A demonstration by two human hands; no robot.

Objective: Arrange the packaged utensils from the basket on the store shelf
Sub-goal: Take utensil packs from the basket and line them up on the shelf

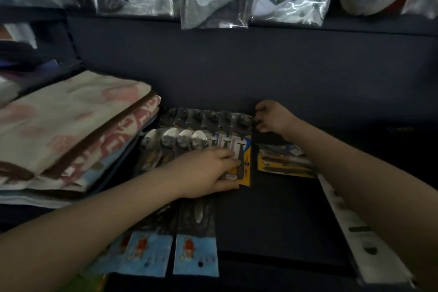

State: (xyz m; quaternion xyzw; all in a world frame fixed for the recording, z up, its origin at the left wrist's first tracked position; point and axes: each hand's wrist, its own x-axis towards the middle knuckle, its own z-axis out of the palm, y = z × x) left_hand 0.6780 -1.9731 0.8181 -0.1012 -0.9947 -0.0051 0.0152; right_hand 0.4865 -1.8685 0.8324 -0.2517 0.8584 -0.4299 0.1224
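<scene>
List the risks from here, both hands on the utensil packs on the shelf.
1. The left hand presses the yellow-backed pack, which overlaps the spoon packs; sliding it may drag that row askew.
2. The right hand pinches the far dark pack at its corner only; it could twist or slip.
3. The blue-carded packs lie at the shelf's front edge under the left forearm; a brush might knock them off.
</scene>
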